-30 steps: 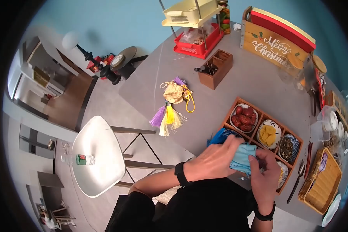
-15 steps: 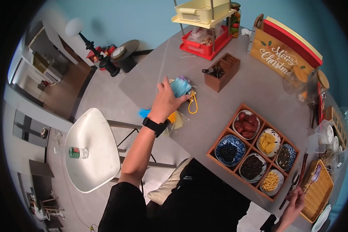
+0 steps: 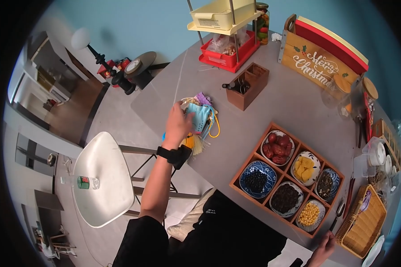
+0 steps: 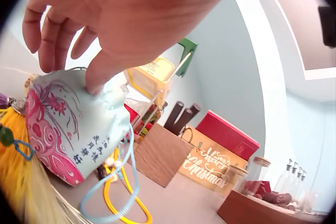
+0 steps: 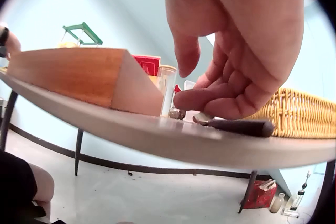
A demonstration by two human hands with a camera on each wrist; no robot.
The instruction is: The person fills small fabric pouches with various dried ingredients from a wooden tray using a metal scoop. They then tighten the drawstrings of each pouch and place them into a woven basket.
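In the head view a light-blue drawstring pouch (image 3: 198,116) with pink embroidery lies over a gold pouch with a purple top and tassels. My left hand (image 3: 179,123) is at its left side. The left wrist view shows the thumb right at the blue pouch's (image 4: 73,129) upper front and the other fingers loosely bent along its top edge. By the table's near right edge is my right hand (image 3: 324,249), its fingers loosely curled. In the right wrist view those fingers hang close over a spoon's dark handle (image 5: 241,127), thumb apart.
A divided wooden tray (image 3: 249,198) holds bowls of red dates, yellow slices, dark berries and other dried foods. Beyond the spoon is a wicker basket (image 3: 365,222). A brown wooden box (image 3: 249,91), a tiered rack (image 3: 225,26) and a Christmas crate (image 3: 316,58) stand farther back.
My left hand has carried the blue pouch from over the tray left onto the gold pouch, then shifted left on it. My right hand has left the blue pouch for the spoon's handle end.
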